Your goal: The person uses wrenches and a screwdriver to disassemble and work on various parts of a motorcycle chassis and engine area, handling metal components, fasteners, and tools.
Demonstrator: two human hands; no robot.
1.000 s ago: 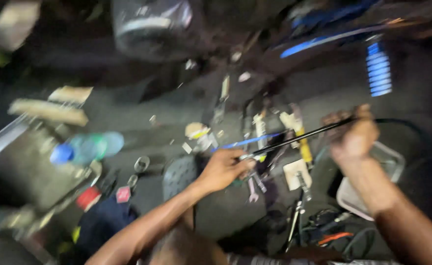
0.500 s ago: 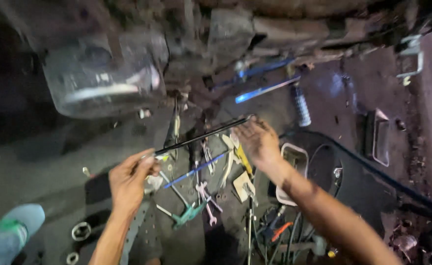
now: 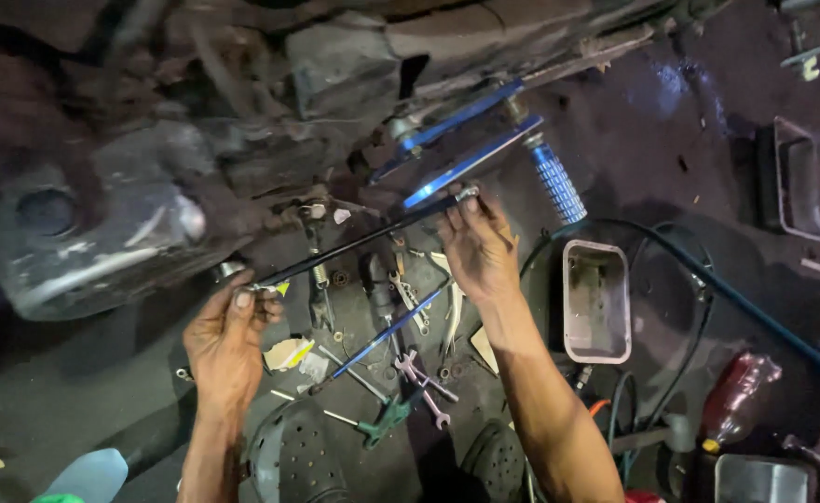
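Scattered wrenches (image 3: 416,368), grey tray (image 3: 596,300) (empty), red bottle (image 3: 738,396)

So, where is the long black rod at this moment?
In the head view, the long black rod runs diagonally across the centre, held at its lower end by the left hand and at its upper end by the right hand, above the scattered wrenches.

Plastic bottle (image 3: 84,477) cut off below

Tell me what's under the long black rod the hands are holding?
Under the black rod held by the left hand and right hand lie wrenches and a blue bar on dark ground. Both hands cover the rod's ends.
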